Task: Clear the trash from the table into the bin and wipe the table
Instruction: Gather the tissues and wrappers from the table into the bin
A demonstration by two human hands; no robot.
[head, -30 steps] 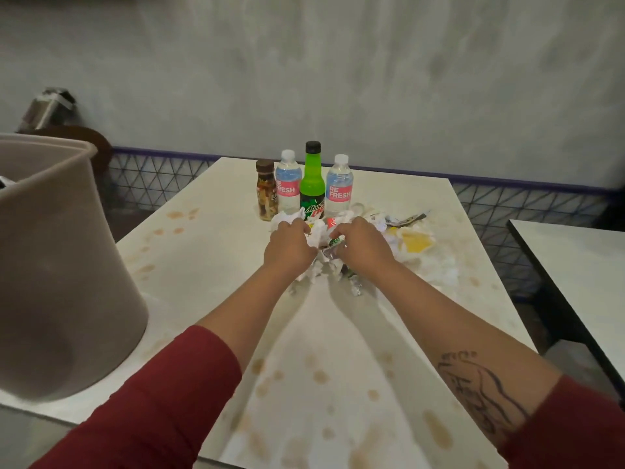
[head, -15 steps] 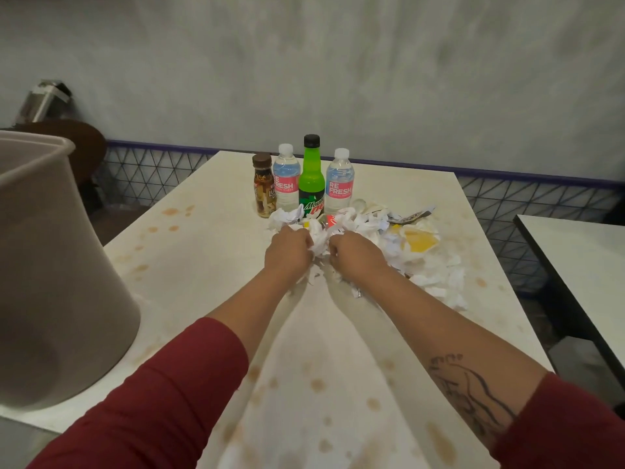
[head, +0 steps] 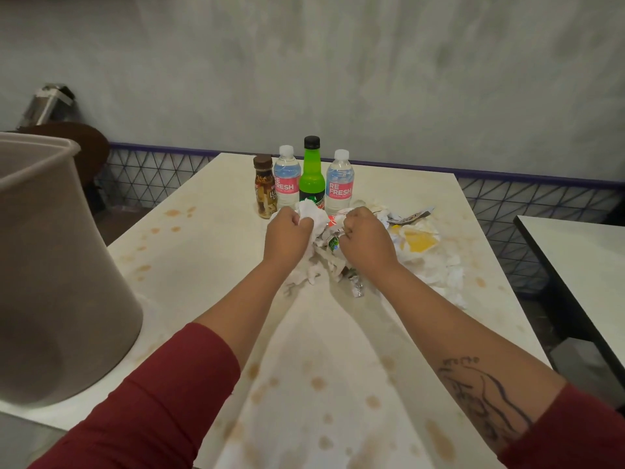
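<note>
Trash bunched for the bin
Left hand (head: 287, 231) and right hand (head: 367, 236) have tightened into fists round trash (head: 419, 252) mid-counter (head: 209, 265); more lies at right. Bin (head: 50, 265) stands near-left, so carrying looks next.

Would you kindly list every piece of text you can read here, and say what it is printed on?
"RE FRESH": left water bottle, pink label.
"RE FRESH": right water bottle, pink label.
Logo partly hidden, unreadable: green bottle.
Lettering too blurred: brown bottle.
Print too small: torn wrapper.
</note>
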